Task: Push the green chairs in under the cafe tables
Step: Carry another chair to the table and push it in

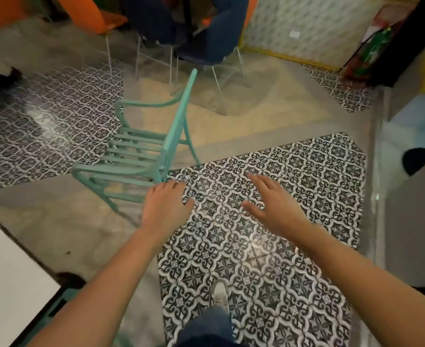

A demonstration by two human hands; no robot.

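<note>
One green chair (141, 146) seen whole, plus part of a second green frame (56, 306) at the bottom left. Two dark blue chairs (201, 41). Two orange chairs (91, 16), partly cut off. One white tabletop (8, 274). Two hands: left (165, 209), right (271, 206). One shoe (220, 295).

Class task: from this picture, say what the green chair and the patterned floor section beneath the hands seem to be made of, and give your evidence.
Green chair: probably painted metal, possibly wood; thin curved arms, slatted seat, even matte mint coat.
Patterned floor: likely glazed ceramic or cement tile; repeating black-and-white motifs in a grid, with glossy light reflections.
</note>
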